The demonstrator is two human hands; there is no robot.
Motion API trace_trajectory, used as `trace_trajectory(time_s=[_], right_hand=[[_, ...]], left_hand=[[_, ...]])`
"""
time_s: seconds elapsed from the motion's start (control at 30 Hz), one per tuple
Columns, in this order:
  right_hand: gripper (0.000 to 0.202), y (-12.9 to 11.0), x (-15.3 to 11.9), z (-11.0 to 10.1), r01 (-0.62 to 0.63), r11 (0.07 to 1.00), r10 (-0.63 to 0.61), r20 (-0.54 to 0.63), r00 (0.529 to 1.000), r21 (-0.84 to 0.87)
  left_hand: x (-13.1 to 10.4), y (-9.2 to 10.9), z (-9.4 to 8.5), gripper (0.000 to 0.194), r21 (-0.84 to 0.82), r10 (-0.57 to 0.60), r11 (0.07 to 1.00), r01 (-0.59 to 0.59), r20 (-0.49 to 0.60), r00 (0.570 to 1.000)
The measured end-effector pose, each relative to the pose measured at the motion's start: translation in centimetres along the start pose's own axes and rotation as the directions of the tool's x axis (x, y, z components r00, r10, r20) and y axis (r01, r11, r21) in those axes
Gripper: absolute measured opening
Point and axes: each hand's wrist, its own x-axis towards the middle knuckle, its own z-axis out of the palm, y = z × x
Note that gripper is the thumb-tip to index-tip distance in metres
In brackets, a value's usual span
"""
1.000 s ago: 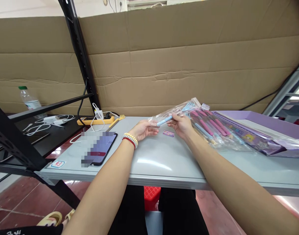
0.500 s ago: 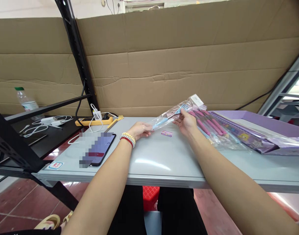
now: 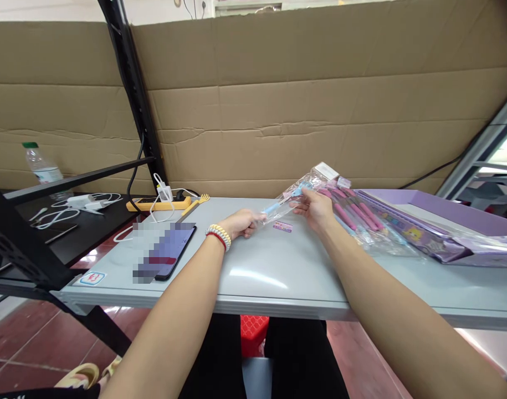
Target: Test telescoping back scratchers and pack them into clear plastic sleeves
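Note:
A clear plastic sleeve [image 3: 285,204] slants above the grey tabletop, with a light-blue stick [image 3: 271,209] inside it; the stick's head looks fork-shaped. My left hand [image 3: 240,223] pinches the sleeve's lower left end. Higher up, the fingers of my right hand [image 3: 316,210] are closed on the sleeve near the blue head. A white tag [image 3: 326,170] shows at its top end. Below the sleeve, a small purple printed label [image 3: 282,226] lies flat on the table. Just right of my right hand are several pink-handled sticks [image 3: 362,213] in clear wrapping.
An open purple box [image 3: 456,213] stands at the right. To the left lie a phone [image 3: 176,252], a yellow fork-headed stick [image 3: 190,208] and a yellow power strip [image 3: 164,204] with white cables. A black metal post [image 3: 132,83] rises at the left; cardboard [image 3: 278,111] backs the table.
My left hand has closed more tightly around the sleeve's lower end, its fingers curling in. The sleeve's top end has shifted slightly left. My right hand stays nearly in place.

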Motion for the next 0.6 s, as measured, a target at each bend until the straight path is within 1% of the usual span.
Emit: trace_trajectory(time_s=[0.07, 0.2, 0.3, 0.37, 0.4, 0.43, 0.47, 0.53, 0.57, 0.6], right_hand=[[0.019, -0.1, 0.1, -0.1, -0.006, 1.0, 0.006, -0.007, 1.0, 0.016], [0.021, -0.3, 1.2, -1.0, 0.032, 0.999, -0.029, -0.113, 0.993, 0.024], [0.023, -0.4, 2.6, -2.5, 0.075, 0.997, -0.079, -0.174, 0.982, -0.026], [0.024, -0.5, 3.6, -3.8, 0.114, 0.99, -0.127, -0.201, 0.971, -0.079], [0.024, -0.6, 4.0, -4.5, 0.132, 0.986, -0.152, -0.235, 0.96, -0.099], [0.024, -0.7, 4.3, -5.1, 0.145, 0.983, -0.171, -0.281, 0.945, -0.11], [0.024, -0.8, 4.6, -5.7, 0.152, 0.982, -0.181, -0.331, 0.926, -0.113], [0.028, -1.0, 5.0, -6.7, 0.158, 0.982, -0.185, -0.422, 0.888, -0.099], [0.031, -1.1, 5.1, -7.0, 0.16, 0.982, -0.187, -0.443, 0.877, -0.098], [0.034, -1.1, 5.2, -7.3, 0.161, 0.981, -0.191, -0.447, 0.874, -0.105]], left_hand=[[0.1, -0.1, -0.1, 0.03, 0.041, 0.034, 0.999, -0.032, -0.047, 0.998], [0.0, -0.1, -0.4, 0.033, 0.176, 0.141, 0.978, -0.11, -0.176, 0.974], [-0.2, 0.2, -0.7, 0.028, 0.225, 0.174, 0.967, -0.117, -0.255, 0.951], [-0.3, 0.3, -1.0, 0.024, 0.217, 0.164, 0.971, -0.098, -0.311, 0.936], [-0.2, 0.4, -1.3, 0.023, 0.205, 0.164, 0.974, -0.095, -0.354, 0.921], [-0.2, 0.4, -1.5, 0.023, 0.185, 0.173, 0.977, -0.103, -0.412, 0.895], [-0.2, 0.4, -1.7, 0.023, 0.157, 0.185, 0.98, -0.123, -0.479, 0.858], [0.0, 0.3, -2.0, 0.024, 0.093, 0.207, 0.977, -0.19, -0.607, 0.767], [0.1, 0.3, -2.1, 0.025, 0.069, 0.215, 0.972, -0.224, -0.646, 0.732], [0.3, 0.2, -2.2, 0.026, 0.055, 0.224, 0.966, -0.252, -0.665, 0.713]])
